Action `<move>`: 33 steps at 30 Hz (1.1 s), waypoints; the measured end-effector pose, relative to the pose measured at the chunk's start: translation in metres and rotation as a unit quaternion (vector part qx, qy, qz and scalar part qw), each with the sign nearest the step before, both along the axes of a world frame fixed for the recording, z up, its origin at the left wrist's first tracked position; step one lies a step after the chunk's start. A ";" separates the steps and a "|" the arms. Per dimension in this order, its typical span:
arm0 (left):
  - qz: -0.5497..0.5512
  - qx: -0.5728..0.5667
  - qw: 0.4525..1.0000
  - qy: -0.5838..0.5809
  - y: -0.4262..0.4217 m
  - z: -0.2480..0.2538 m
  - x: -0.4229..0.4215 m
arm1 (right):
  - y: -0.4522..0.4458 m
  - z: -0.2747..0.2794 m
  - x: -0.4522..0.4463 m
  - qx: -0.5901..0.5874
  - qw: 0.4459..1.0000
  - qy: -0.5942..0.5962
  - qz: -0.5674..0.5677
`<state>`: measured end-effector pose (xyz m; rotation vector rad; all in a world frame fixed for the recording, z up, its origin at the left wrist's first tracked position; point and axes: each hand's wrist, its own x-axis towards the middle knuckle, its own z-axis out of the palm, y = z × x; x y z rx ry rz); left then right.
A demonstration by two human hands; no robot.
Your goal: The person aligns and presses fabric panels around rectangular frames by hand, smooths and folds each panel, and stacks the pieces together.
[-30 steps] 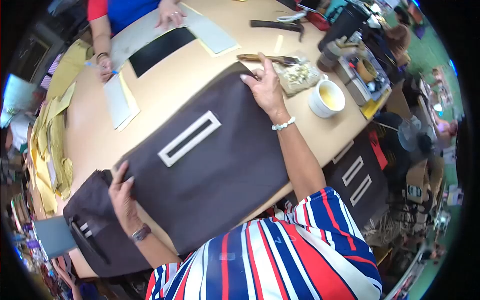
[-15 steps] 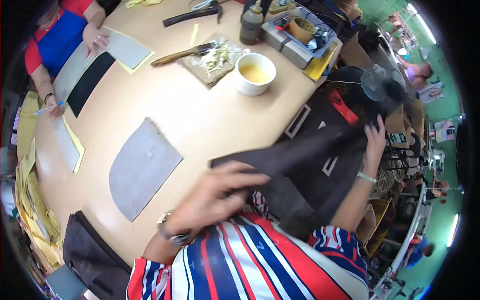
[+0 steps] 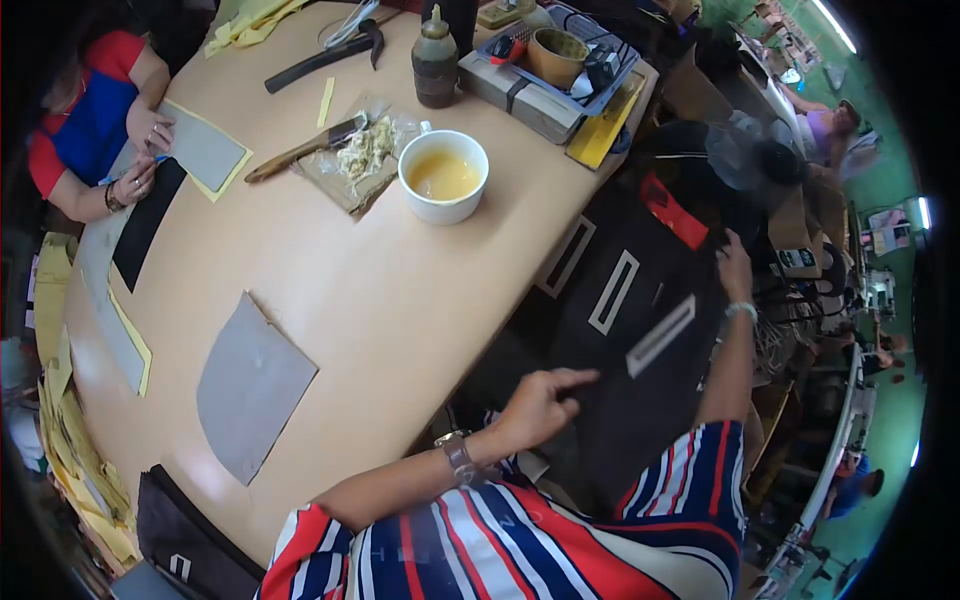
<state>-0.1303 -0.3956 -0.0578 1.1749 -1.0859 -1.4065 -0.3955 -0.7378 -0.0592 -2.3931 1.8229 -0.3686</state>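
Note:
My left hand (image 3: 543, 408) hovers by the near edge of a dark fabric panel (image 3: 655, 400), index finger stretched out and the others loosely curled, holding nothing. At the panel's far right edge, my right hand (image 3: 735, 268) has its fingers closed on the fabric; the fingertips are partly hidden. The panel lies flat beside the table, over other dark pieces. Pale rectangular frames show on the dark material, among them one near the right hand (image 3: 661, 336) and another farther left (image 3: 614, 292). A red piece (image 3: 674, 210) lies just beyond the right hand.
On the table (image 3: 400, 300) are a grey curved piece (image 3: 255, 390), a white cup (image 3: 443, 178) of yellowish liquid, a brush (image 3: 300, 150), a hammer (image 3: 325, 62), a bottle (image 3: 435, 60) and a tool tray (image 3: 560, 70). Across it, a co-worker's hands (image 3: 135, 182) work over grey and black strips.
The dark panel, raised and blurred before, now lies flat with its pale frames showing. My left hand has moved right, off its near end. The co-worker's hands have come closer together.

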 end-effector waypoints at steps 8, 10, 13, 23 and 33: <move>0.190 0.259 0.947 -0.002 -0.030 -0.045 -0.001 | -0.073 -0.087 0.130 0.027 0.995 -0.097 -0.023; 0.222 0.308 0.925 -0.032 -0.039 -0.052 -0.005 | -0.083 -0.096 0.148 0.039 0.993 -0.099 -0.044; 0.251 0.282 0.921 -0.096 -0.046 -0.076 -0.009 | -0.098 -0.108 0.167 0.032 0.994 -0.086 -0.059; 0.163 0.401 0.900 0.047 -0.035 -0.107 -0.011 | -0.105 -0.140 0.209 0.019 0.987 -0.145 -0.063; -0.034 0.022 0.993 0.113 -0.002 -0.012 0.029 | -0.020 -0.104 0.149 -0.164 0.881 -0.410 -0.168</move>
